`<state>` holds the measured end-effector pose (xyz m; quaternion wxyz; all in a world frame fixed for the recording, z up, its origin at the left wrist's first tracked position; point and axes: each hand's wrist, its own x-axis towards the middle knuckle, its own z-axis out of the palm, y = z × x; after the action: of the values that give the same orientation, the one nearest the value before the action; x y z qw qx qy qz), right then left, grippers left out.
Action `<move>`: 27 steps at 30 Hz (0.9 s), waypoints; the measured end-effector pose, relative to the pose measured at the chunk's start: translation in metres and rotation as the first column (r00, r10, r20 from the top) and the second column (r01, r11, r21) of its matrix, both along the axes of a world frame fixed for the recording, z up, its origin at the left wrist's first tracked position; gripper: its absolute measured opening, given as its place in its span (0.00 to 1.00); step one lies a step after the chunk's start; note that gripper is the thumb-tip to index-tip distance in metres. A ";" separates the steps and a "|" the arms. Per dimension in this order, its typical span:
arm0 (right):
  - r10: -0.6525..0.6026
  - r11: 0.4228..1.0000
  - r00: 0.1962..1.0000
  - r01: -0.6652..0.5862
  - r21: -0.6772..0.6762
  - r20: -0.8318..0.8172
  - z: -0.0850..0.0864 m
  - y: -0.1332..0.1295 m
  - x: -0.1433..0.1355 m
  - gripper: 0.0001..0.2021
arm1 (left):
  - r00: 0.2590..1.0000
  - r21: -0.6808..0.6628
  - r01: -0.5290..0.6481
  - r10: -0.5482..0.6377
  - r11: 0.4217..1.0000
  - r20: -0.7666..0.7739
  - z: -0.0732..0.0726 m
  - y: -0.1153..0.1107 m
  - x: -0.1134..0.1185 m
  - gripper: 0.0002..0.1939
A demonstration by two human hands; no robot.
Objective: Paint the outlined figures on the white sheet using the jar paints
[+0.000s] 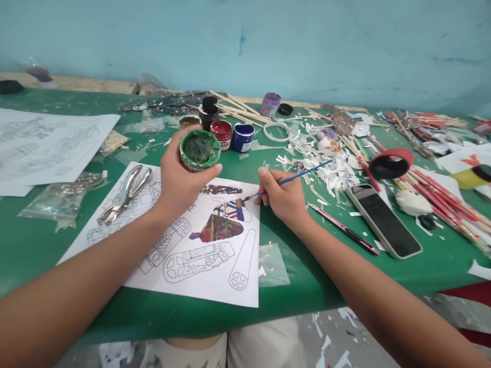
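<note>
My left hand [178, 176] holds an open jar of green paint [199, 149] above the upper part of a white sheet [210, 286] printed with outline drawings. Between the fingers of my right hand [282, 197] is a thin blue paintbrush [305, 171], its tip at a partly coloured shape [230, 209] near the sheet's right edge. Just below that shape is a painted figure [218, 228] in red, blue and brown. Silver pliers [125, 194] lie on the sheet's upper left. Open jars of red paint [221, 134] and blue paint [243, 137] stand behind the sheet.
A phone [385, 220] and a pink cutter [345, 230] lie at the right, near red-and-white sticks [448, 199] and a tape roll [391, 163]. Paper scraps [333, 171] are scattered behind my right hand. More printed sheets [49, 143] and a plastic bag [61, 199] are on the left.
</note>
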<state>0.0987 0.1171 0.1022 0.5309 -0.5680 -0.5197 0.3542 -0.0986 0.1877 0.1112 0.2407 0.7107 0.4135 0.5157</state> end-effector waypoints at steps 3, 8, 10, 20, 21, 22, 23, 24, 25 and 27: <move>0.015 1.000 1.000 -0.015 -0.002 0.007 -0.001 0.001 0.000 0.30 | 1.000 -0.004 0.002 -0.002 1.000 -0.017 0.001 0.000 0.000 0.34; -0.002 1.000 1.000 0.002 0.000 -0.030 -0.001 0.002 0.000 0.29 | 1.000 -0.001 0.019 -0.019 1.000 0.015 0.002 -0.002 0.001 0.31; 0.003 1.000 1.000 -0.003 -0.002 -0.005 -0.001 0.002 0.000 0.29 | 1.000 -0.009 0.007 -0.007 1.000 0.011 0.002 -0.002 0.001 0.31; 0.032 0.999 0.999 -0.032 0.029 0.015 0.000 0.000 0.001 0.31 | 0.996 0.064 0.036 -0.041 0.997 0.075 -0.007 0.005 -0.001 0.31; 0.036 0.999 0.999 -0.036 0.029 0.002 0.000 0.000 0.001 0.31 | 0.995 0.081 0.038 -0.045 0.996 0.093 -0.009 0.007 -0.001 0.31; 0.038 0.999 0.999 -0.037 0.025 -0.021 0.000 0.000 0.000 0.31 | 0.993 0.100 0.039 -0.050 0.994 0.108 -0.011 0.009 -0.001 0.32; 0.034 0.999 0.998 -0.034 0.018 -0.051 0.001 -0.001 0.000 0.31 | 0.991 0.114 0.041 -0.055 0.993 0.119 -0.012 0.010 -0.001 0.33; 0.029 1.000 0.996 -0.029 0.010 -0.078 0.001 -0.001 0.000 0.31 | 0.990 0.119 0.045 -0.060 0.992 0.124 -0.013 0.010 -0.001 0.33; 0.025 1.000 0.995 -0.024 0.004 -0.097 0.001 -0.001 -0.001 0.30 | 0.989 0.124 0.047 -0.063 0.991 0.130 -0.013 0.011 -0.001 0.33; 0.019 1.000 0.994 -0.019 0.000 -0.107 0.001 -0.001 -0.001 0.30 | 0.988 0.124 0.052 -0.069 0.991 0.140 -0.013 0.010 0.000 0.33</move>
<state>0.0976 0.1161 0.1031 0.5542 -0.5435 -0.4957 0.3895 -0.0990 0.1980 0.0985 0.2423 0.6971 0.3416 0.5819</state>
